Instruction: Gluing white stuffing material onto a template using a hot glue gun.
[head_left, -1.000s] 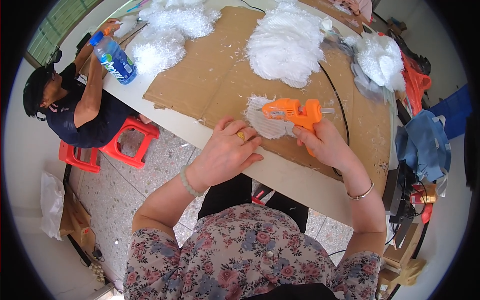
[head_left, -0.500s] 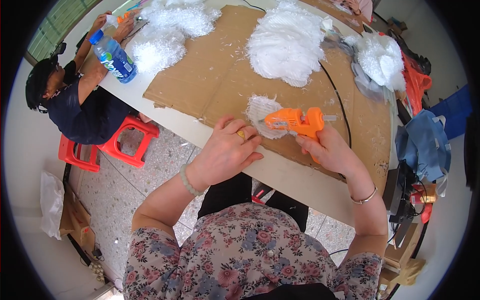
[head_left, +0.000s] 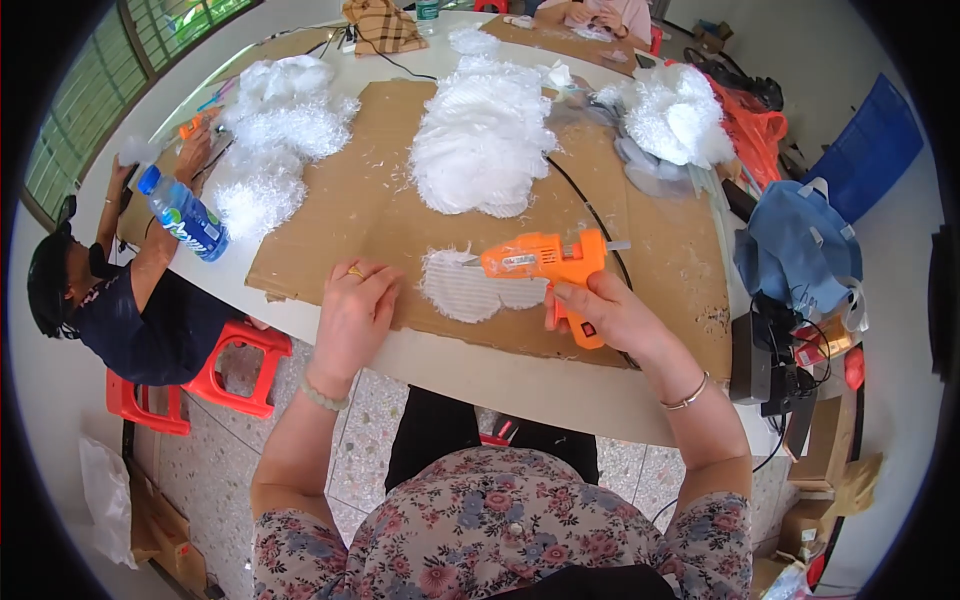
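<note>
Holding orange glue gun (head_left: 548,265), right hand (head_left: 610,312) is now putting its nozzle on the white feather piece (head_left: 470,285) mid-cardboard (head_left: 370,200); left hand (head_left: 352,318), empty, has slid off beside it, so gluing is underway.

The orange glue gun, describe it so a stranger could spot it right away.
On the big cardboard sheet covering the table, look to the near edge, by the flat white feather piece. The orange glue gun is gripped in the right hand, nozzle pointing left; it is the only bright orange tool among white fluff.
</note>
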